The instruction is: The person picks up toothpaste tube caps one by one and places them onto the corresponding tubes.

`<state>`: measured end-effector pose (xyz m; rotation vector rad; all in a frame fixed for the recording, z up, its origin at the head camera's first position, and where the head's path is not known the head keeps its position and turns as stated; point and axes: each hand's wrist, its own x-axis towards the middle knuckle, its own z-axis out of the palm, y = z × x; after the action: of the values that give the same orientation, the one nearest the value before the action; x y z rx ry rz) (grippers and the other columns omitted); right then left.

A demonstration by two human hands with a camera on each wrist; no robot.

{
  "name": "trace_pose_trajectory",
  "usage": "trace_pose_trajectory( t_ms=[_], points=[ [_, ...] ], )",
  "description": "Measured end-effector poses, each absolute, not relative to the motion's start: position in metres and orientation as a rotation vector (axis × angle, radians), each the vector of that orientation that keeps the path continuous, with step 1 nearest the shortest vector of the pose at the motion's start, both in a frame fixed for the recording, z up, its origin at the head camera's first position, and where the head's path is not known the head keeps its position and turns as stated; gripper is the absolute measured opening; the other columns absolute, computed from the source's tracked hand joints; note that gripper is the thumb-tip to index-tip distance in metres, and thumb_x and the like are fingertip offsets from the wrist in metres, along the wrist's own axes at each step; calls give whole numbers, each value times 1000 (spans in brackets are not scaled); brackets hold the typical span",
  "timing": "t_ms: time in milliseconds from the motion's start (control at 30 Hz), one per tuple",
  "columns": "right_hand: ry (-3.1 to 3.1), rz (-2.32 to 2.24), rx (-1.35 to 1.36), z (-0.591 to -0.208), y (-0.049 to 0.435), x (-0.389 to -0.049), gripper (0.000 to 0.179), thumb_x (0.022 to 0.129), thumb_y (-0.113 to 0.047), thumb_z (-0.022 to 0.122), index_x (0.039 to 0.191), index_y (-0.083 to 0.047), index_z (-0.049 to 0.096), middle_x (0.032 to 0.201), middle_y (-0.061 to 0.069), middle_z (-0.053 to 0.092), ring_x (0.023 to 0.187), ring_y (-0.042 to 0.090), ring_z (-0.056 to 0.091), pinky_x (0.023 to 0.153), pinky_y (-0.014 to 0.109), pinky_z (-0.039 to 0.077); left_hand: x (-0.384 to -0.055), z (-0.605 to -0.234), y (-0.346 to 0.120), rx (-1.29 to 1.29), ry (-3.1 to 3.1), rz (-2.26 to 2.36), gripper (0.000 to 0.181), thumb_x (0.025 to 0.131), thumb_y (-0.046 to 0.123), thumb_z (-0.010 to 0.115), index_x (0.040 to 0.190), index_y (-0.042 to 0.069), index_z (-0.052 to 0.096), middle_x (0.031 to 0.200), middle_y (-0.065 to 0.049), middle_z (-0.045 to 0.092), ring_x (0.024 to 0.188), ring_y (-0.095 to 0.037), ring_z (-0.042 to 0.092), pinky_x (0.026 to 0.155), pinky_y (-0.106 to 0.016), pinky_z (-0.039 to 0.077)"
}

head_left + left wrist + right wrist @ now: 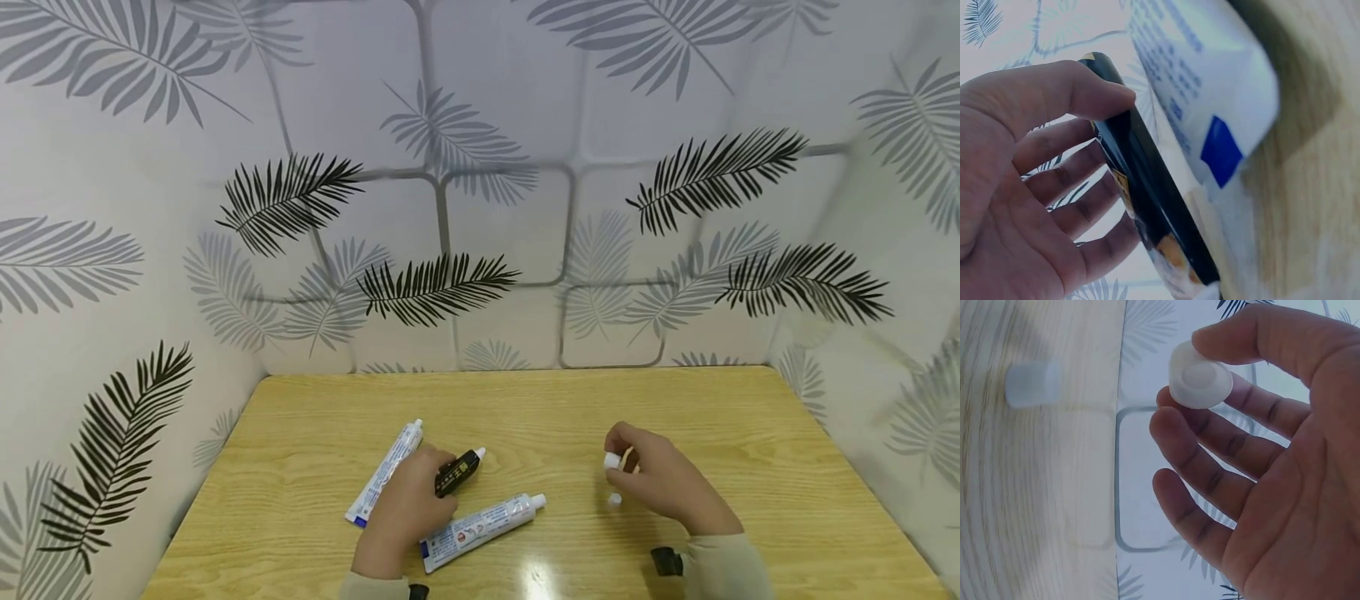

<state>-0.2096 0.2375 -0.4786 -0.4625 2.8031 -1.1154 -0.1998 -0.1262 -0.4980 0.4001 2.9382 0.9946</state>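
Note:
My left hand (412, 500) holds a black tube (457, 472) with gold lettering and a white tip. In the left wrist view the thumb presses one side of the black tube (1147, 175) and the fingers lie behind it. My right hand (663, 479) pinches a white cap (1200, 378) between thumb and fingertips, its round end facing the wrist camera. A second white cap (615, 499) sits on the table just below that hand. Two white toothpaste tubes lie near my left hand: one (390, 467) to its left, partly covered, the other (483, 529) to its right.
The wooden table (570, 417) reaches back to a wall (510, 225) papered with leaf patterns, and similar wall stands at both sides. Dark wrist straps (666, 562) show near the sleeves. Both toothpaste tubes point their nozzles away from me, toward the right.

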Motion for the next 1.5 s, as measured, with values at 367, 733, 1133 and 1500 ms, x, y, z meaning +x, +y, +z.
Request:
trace_pose_trajectory(
  t_ms=[367, 733, 1133, 1500],
  points=[
    [2792, -1172, -491, -473, 223, -205, 15, 96, -19, 76, 98, -20, 61, 91, -4, 64, 79, 14, 62, 65, 28, 51, -201, -487, -119, 553, 2910, 1119, 51, 78, 0, 83, 128, 3, 73, 117, -7, 71, 100, -16, 64, 84, -35, 59],
    [2818, -1203, -527, -472, 216, -203, 23, 97, -33, 80, 83, -23, 63, 83, -7, 63, 72, 12, 57, 61, 27, 48, -195, -473, -104, 674, 2817, 1186, 50, 78, 0, 82, 128, 4, 74, 111, -4, 70, 92, -14, 62, 75, -25, 56],
    [2773, -1359, -700, -472, 204, -204, 15, 98, -35, 78, 88, -31, 68, 92, -14, 70, 83, 8, 65, 83, 35, 58, -187, -470, -85, 769, 2788, 1178, 48, 77, 1, 82, 124, 4, 76, 111, -1, 71, 98, -10, 63, 88, -26, 57],
    [2756, -1409, -731, -469, 199, -201, 22, 98, -30, 79, 119, -30, 73, 109, -9, 73, 85, 7, 66, 78, 32, 58, -188, -473, -80, 807, 2750, 1160, 45, 78, 2, 84, 122, 8, 78, 108, 4, 70, 97, -5, 63, 92, -28, 57]
  ],
)
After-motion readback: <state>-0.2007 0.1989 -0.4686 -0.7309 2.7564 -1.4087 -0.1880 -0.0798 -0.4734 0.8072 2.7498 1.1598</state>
